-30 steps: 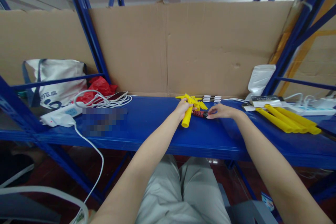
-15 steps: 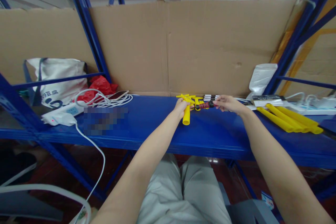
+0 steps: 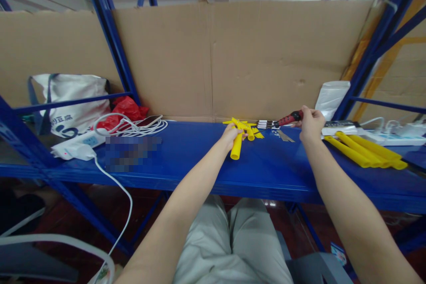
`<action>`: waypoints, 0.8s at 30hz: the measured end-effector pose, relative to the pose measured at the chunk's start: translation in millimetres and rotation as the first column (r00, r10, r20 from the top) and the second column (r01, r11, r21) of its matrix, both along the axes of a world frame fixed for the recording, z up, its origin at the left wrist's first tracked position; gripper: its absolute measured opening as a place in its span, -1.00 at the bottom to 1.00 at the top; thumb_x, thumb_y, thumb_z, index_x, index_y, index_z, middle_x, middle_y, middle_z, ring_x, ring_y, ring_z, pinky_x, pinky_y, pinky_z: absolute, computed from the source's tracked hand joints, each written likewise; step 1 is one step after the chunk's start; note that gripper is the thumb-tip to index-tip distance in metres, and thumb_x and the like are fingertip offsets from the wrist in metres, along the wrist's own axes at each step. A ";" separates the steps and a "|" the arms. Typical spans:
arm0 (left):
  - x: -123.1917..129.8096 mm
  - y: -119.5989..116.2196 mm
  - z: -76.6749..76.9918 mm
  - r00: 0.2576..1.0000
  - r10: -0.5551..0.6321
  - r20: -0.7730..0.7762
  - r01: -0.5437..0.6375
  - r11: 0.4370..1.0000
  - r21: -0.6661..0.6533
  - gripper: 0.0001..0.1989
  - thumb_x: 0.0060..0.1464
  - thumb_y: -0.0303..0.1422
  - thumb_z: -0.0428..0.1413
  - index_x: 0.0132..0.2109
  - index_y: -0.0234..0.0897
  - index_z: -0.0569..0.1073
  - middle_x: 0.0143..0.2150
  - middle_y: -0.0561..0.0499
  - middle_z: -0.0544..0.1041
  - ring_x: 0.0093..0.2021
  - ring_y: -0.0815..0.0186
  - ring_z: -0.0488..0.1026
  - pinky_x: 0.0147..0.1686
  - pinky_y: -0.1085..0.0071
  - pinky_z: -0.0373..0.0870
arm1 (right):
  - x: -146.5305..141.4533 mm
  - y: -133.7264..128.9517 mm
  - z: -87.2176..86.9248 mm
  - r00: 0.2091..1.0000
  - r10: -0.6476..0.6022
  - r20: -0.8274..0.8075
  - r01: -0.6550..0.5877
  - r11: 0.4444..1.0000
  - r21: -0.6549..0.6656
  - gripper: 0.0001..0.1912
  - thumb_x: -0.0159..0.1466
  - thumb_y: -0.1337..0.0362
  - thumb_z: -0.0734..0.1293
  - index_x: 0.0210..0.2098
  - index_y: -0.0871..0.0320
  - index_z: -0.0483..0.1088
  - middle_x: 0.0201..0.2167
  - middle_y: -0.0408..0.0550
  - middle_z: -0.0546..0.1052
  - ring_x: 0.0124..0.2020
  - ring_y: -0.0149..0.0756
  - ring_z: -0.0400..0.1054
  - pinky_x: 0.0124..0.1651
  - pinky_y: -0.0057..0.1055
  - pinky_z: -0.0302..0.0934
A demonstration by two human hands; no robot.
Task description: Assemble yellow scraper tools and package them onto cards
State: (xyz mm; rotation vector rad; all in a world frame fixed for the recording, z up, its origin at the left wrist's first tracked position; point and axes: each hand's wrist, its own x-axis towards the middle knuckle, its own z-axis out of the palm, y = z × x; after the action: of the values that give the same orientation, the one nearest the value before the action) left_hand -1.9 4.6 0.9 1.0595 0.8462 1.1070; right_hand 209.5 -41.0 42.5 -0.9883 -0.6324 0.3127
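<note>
My left hand (image 3: pixel 229 137) is closed around a yellow tube (image 3: pixel 236 148), whose open end points toward me above the blue shelf. More yellow tube pieces (image 3: pixel 250 132) lie just beyond and beside its fingers. Off to the right, my right hand (image 3: pixel 312 125) grips the end of a screwdriver with a red and black handle (image 3: pixel 289 119). Its thin dark shaft points left, toward the yellow pieces; the tip is too small to make out. Below the handle, a flat metallic strip (image 3: pixel 285 136) rests on the shelf.
Several long yellow tubes (image 3: pixel 366 151) lie at the right, near a white power strip (image 3: pixel 392 138). White-and-black sticks (image 3: pixel 266 124) sit at the back by the cardboard wall (image 3: pixel 213 62). Cables (image 3: pixel 146 128), a red bag (image 3: pixel 126 108) and a charger (image 3: pixel 78 151) occupy the left.
My right hand has moved right and slightly up with the screwdriver, drawing it away from the left hand. The metallic strip now shows. My left hand stays nearly in place.
</note>
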 end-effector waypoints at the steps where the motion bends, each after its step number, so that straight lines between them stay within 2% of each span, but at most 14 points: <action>1: 0.1 0.6 -0.3 1.000 -0.020 -0.008 0.020 1.000 0.001 -0.49 0.04 -0.71 -0.06 0.15 -0.36 0.21 -0.01 -0.25 0.47 -0.54 0.44 0.47 -0.62 0.56 0.28 | 0.4 -1.1 1.6 0.999 -0.018 -0.039 0.018 1.000 0.023 -0.74 0.22 0.43 0.23 -0.55 0.11 0.12 -0.82 -0.37 0.16 -0.82 -0.51 0.01 -0.77 -0.52 -0.03; 5: 0.8 1.4 -2.9 0.989 -0.137 -0.064 0.137 0.991 -0.003 -0.54 0.04 -0.66 0.00 0.11 -0.36 0.25 -0.05 -0.24 0.49 -0.52 0.40 0.50 -0.61 0.56 0.31 | 2.3 -3.1 5.1 0.988 -0.053 -0.142 0.068 0.993 0.098 -0.71 0.22 0.44 0.23 -0.58 0.12 0.12 -0.83 -0.38 0.14 -0.83 -0.55 -0.03 -0.79 -0.56 -0.07; 11: 5.5 -8.5 -5.5 0.963 -0.238 -0.124 0.236 0.971 -0.026 -0.54 0.04 -0.69 -0.02 0.08 -0.32 0.22 -0.09 -0.18 0.50 -0.54 0.39 0.50 -0.62 0.55 0.33 | 0.5 -2.5 5.8 0.971 0.046 -0.235 -0.008 0.987 0.159 -0.72 0.24 0.44 0.20 -0.58 0.13 0.11 -0.81 -0.39 0.17 -0.82 -0.56 -0.03 -0.78 -0.58 -0.01; 16: 7.2 -14.4 -7.2 0.951 -0.278 -0.137 0.273 0.960 -0.056 -0.58 0.04 -0.70 -0.05 0.03 -0.31 0.22 -0.13 -0.15 0.50 -0.55 0.39 0.49 -0.62 0.54 0.34 | -5.5 -4.9 7.0 0.970 0.058 -0.236 -0.025 0.990 0.141 -0.74 0.23 0.43 0.19 -0.57 0.14 0.12 -0.79 -0.39 0.17 -0.80 -0.56 0.01 -0.77 -0.60 0.02; 20: 7.3 -12.6 -8.5 0.949 -0.295 -0.112 0.290 0.955 -0.062 -0.54 0.03 -0.71 -0.03 0.06 -0.29 0.20 -0.09 -0.16 0.48 -0.52 0.38 0.51 -0.59 0.53 0.37 | -7.0 -5.0 6.5 0.971 0.050 -0.236 -0.024 0.993 0.114 -0.74 0.22 0.43 0.20 -0.57 0.13 0.10 -0.77 -0.37 0.18 -0.78 -0.58 0.02 -0.76 -0.62 0.00; 24: 7.5 -10.9 -8.6 0.944 -0.315 -0.097 0.310 0.949 -0.059 -0.52 0.02 -0.71 -0.02 0.08 -0.30 0.20 -0.07 -0.19 0.47 -0.52 0.37 0.51 -0.57 0.50 0.38 | -5.3 -4.4 4.9 0.980 0.030 -0.197 -0.017 0.998 0.066 -0.75 0.21 0.41 0.21 -0.55 0.10 0.09 -0.75 -0.36 0.18 -0.77 -0.55 0.03 -0.71 -0.57 0.11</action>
State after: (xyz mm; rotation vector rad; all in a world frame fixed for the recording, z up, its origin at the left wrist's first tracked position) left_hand 5.6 -6.2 -7.6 1.1778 0.7499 0.7676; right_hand 204.2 -45.4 47.5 -0.8759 -0.4701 0.4045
